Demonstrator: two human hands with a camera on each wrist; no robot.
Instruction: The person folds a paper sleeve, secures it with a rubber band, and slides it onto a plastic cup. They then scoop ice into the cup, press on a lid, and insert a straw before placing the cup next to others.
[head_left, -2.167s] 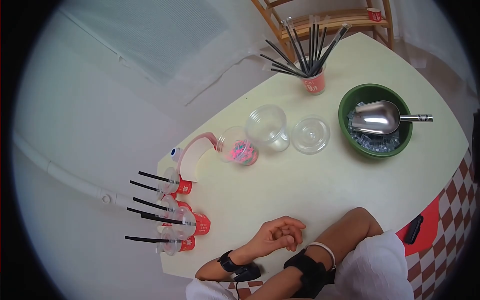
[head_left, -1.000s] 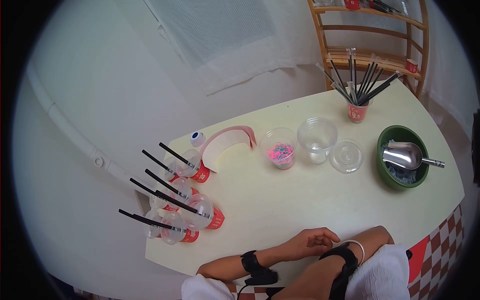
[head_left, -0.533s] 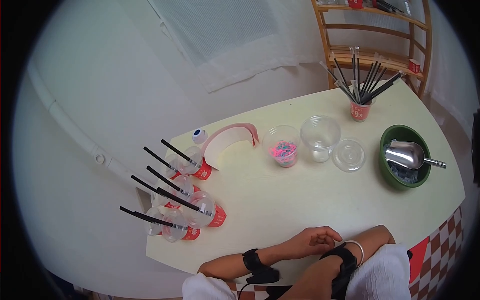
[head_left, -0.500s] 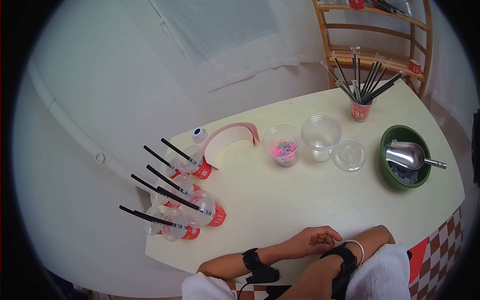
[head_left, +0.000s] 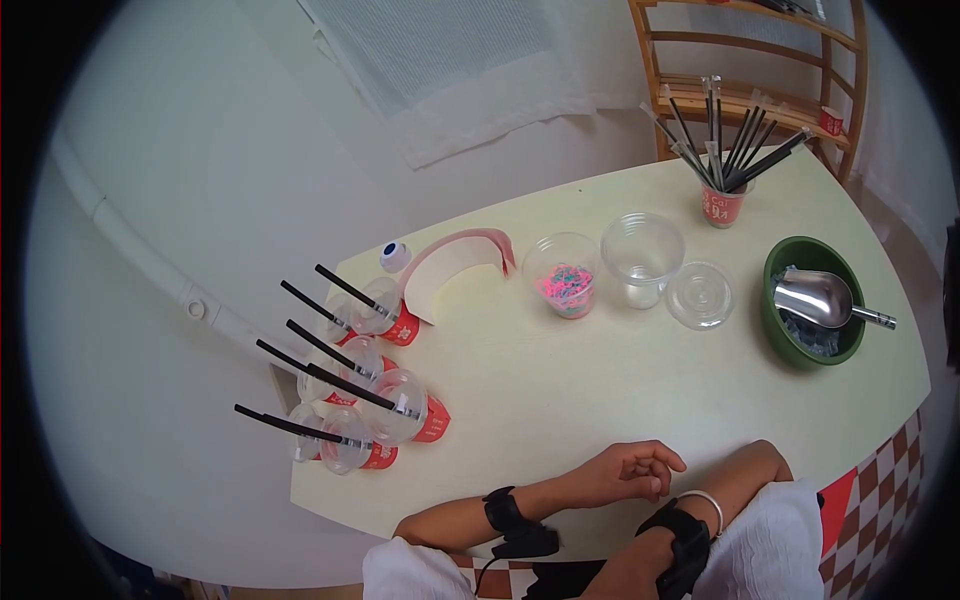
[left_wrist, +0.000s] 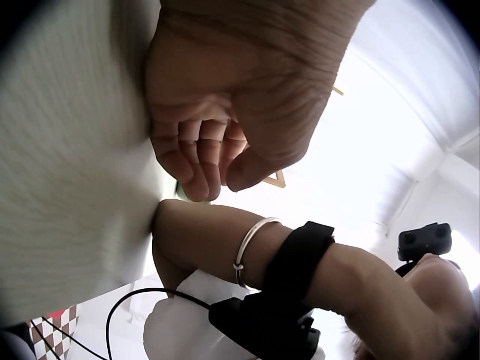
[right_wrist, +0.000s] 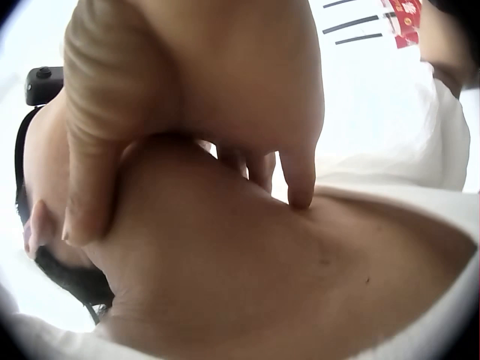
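Note:
Loosely bent, the fingers of my left hand [head_left: 622, 474] hold nothing above the table's near edge; in the left wrist view that hand [left_wrist: 225, 97] is beside the tabletop. My right elbow rests at the table edge, forearm raised towards my body. The head view does not show my right hand, but in the right wrist view this hand [right_wrist: 225, 82] touches the skin of my neck [right_wrist: 217, 255] with thumb and fingertips. The nearest cups to my left hand are red ones [head_left: 432, 418] with clear domed lids and black straws.
Along the table [head_left: 560, 410] stand a cup of pink and green pieces [head_left: 568, 284], clear cups [head_left: 642, 250], a clear lid [head_left: 699, 296], a straw cup [head_left: 722, 207] and a green bowl [head_left: 790, 340] with a metal scoop [head_left: 822, 298]. A curved pink-white strip [head_left: 440, 278] lies at the back.
The head view has swung since the earliest frame, then tilted slightly, so the table things sit a little higher in it. My left hand stays at the near edge with its fingers loosely bent.

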